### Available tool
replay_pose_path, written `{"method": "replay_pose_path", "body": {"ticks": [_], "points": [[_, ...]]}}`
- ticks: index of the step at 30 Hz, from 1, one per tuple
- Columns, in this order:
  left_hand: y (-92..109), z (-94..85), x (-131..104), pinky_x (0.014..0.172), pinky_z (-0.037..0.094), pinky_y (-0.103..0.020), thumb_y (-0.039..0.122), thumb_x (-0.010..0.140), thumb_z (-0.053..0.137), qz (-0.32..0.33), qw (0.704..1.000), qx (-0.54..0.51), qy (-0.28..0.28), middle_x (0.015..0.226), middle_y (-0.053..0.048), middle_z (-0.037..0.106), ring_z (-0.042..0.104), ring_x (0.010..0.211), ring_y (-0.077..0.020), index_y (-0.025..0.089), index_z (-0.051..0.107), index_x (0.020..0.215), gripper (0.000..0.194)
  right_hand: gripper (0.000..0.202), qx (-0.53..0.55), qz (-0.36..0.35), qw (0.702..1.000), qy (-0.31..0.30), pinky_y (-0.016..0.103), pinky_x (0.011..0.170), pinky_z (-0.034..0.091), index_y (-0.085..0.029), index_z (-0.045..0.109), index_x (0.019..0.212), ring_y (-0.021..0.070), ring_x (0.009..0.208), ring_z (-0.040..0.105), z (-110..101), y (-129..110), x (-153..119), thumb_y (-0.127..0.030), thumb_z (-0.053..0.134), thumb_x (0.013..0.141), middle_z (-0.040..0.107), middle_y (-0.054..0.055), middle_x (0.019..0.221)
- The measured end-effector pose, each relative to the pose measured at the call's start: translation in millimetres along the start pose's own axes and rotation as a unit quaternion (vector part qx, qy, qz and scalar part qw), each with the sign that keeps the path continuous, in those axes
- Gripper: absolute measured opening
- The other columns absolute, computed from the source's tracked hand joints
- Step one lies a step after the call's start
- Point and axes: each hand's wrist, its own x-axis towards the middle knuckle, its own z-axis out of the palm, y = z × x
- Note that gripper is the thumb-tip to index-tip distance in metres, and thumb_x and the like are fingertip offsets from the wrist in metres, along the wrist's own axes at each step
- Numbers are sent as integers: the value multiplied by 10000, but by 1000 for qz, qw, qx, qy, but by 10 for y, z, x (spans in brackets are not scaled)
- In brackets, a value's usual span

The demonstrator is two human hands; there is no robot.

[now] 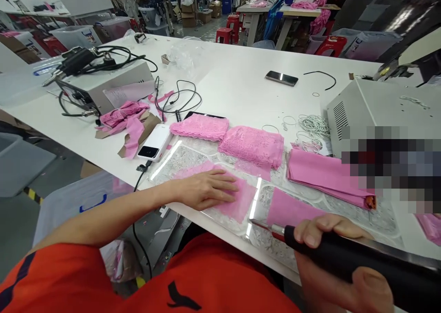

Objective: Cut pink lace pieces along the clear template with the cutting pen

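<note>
My left hand (205,189) lies flat, fingers stretched, on a thin sheer pink fabric piece (241,205). This piece rests on a clear plastic sheet (253,239) over a grey patterned surface. My right hand (320,274) is wrapped round a black-handled tool (344,255) with a thin metal tip. The tip points left, close to the lower left corner of a second pink piece (289,207); whether it touches, I cannot tell. Behind my left hand sit two stacks of pink lace, one at left (200,127) and one at right (253,143).
A folded pink fabric stack (320,170) lies right of the lace. A white power bank (155,143) with a cable stands at left, near pink scraps (126,113) and a grey box (106,86). Further back are a phone (281,78) and coiled white cord (313,125).
</note>
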Motion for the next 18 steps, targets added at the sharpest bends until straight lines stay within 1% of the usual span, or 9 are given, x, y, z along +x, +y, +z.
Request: {"method": "replay_pose_path", "body": {"ticks": [3,6,10,13,18], "points": [[-21,84,-121,1213,140,-494,284,1005,428,-20,999,33,-18,1469,-84,466,336,1426,-249,204,572,1326,361,299,6,14,1000,-21,304,454,460,-200,659,920,112,540,517,73,69,-22,-432,628,734,560,11,811],[-46,124,-177,1214,103,-503,324,1001,457,-35,998,47,-6,1498,-76,426,308,1438,-254,222,537,1365,386,301,4,24,999,-32,307,473,476,-200,656,924,108,541,519,145,93,-33,-435,629,737,555,10,821],[-69,112,-244,1217,55,-497,338,995,473,-47,998,51,0,1505,-52,416,301,1441,-237,268,530,1370,385,308,-3,11,999,-43,291,468,478,-210,658,915,97,535,501,263,96,-38,-454,653,726,542,5,810],[-74,101,-294,1218,38,-488,347,995,475,-52,997,60,-2,1500,-45,422,303,1441,-230,283,527,1371,385,299,-3,4,998,-55,288,466,472,-212,660,927,97,537,500,346,106,-51,-449,648,745,532,7,817],[-93,131,-339,1218,15,-482,368,1011,432,-48,995,84,5,1503,-49,415,299,1443,-238,256,523,1378,394,280,-2,1,997,-79,291,474,467,-220,658,970,100,550,510,421,158,-91,-420,616,778,530,6,849]]}}
